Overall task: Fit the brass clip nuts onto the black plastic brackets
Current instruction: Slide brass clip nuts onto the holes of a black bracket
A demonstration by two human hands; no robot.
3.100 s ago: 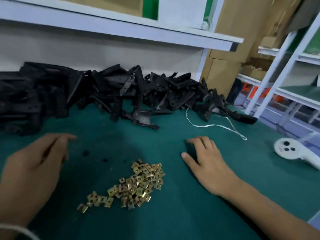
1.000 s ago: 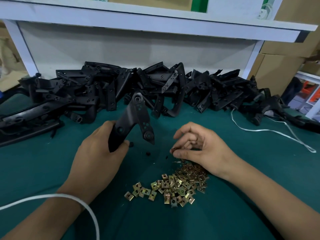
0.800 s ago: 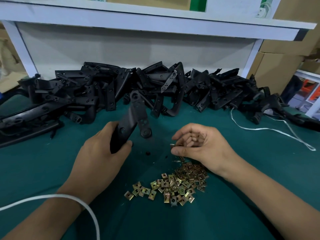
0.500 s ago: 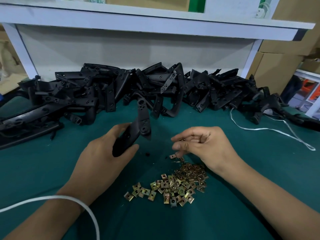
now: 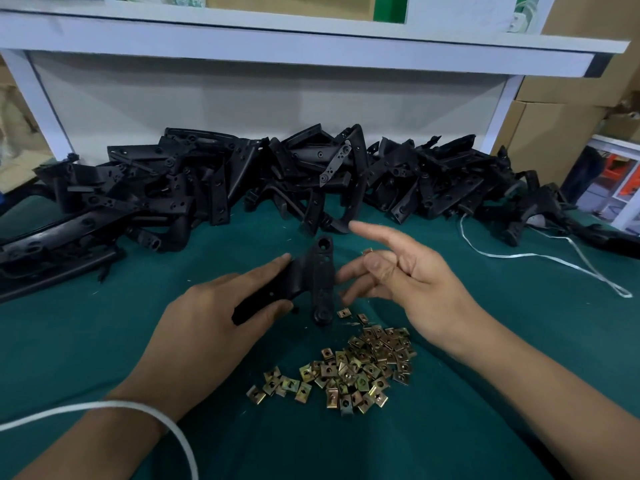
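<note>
My left hand (image 5: 207, 327) grips a black plastic bracket (image 5: 320, 271) by its lower left arm and holds it just above the green mat; the bracket's long arm points away from me. To the right of the bracket, my right hand (image 5: 415, 282) has its fingers spread, the index finger straight. It holds one brass clip nut (image 5: 367, 251) at the thumb tip. The lower fingers reach to the bracket's right edge. A heap of brass clip nuts (image 5: 349, 372) lies on the mat below both hands.
A long pile of black brackets (image 5: 263, 181) runs along the back of the green mat (image 5: 104, 341), under a white shelf (image 5: 311, 46). A white strap (image 5: 540, 258) trails at the right. A white cord (image 5: 145, 410) crosses my left wrist. Cardboard boxes (image 5: 554, 133) stand at the right.
My left hand has tilted the bracket flatter and lowered it toward the mat. My right hand has risen from the nut heap and its fingers have spread out beside the bracket.
</note>
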